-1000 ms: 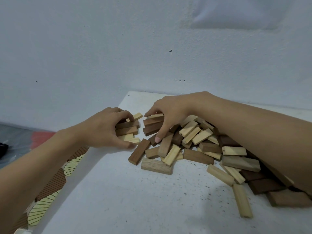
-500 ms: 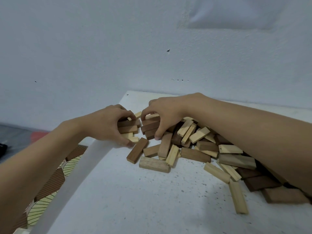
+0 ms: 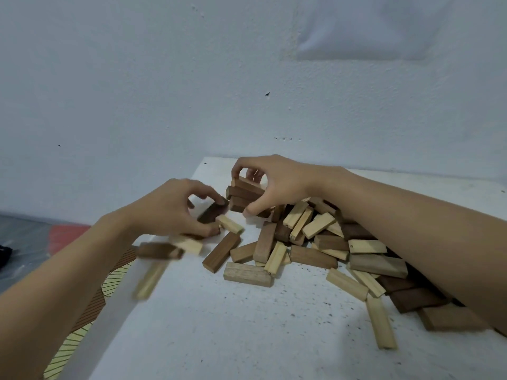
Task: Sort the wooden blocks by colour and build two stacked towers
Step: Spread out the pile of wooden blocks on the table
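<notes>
Both hands have pulled apart from the little bundle they were squeezing between them a second ago. My right hand [image 3: 274,185] now grips a short stack of brown blocks [image 3: 244,194] between thumb and fingers, near the far edge of the desk [image 3: 219,325]. My left hand [image 3: 172,212] pinches one dark block [image 3: 212,212], while three loose blocks [image 3: 160,250] blur at the desk's left edge, seemingly tumbling. A light block [image 3: 230,223] lies just beside my left thumb. The mixed pile [image 3: 329,242] sits by my right forearm, unsorted. I judge the browns are starting to separate, but the spilled ones may reach the floor [image 3: 24,234] and need fetching before any tower rises.
</notes>
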Demonstrator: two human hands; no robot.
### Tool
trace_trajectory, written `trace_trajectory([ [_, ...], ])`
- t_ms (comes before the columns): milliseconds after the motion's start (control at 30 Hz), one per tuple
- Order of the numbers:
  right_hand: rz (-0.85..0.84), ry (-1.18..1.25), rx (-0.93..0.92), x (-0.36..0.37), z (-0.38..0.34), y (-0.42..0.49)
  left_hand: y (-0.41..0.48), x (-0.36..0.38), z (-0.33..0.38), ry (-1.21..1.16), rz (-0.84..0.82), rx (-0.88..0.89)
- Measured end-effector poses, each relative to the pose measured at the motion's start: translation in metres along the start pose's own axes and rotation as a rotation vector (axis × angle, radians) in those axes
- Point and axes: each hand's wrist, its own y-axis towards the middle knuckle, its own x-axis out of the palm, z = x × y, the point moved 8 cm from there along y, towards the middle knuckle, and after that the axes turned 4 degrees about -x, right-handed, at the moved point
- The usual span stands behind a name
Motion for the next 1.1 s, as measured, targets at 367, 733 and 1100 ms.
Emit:
trace_trajectory([
  [367,0.125,0.077,-0.026,-0.004,0.004,-0.027,-0.007,0.034,0.012,-0.148,0.19,0.064],
  [733,0.323,0.187,-0.076,-0.026,-0.005,-0.058,0.011,0.052,0.043,-0.266,0.239,-0.001],
  [1100,0.43,0.025,0.021,-0.061,0.015,-0.118,0.039,0.055,0.067,-0.441,0.325,-0.048],
])
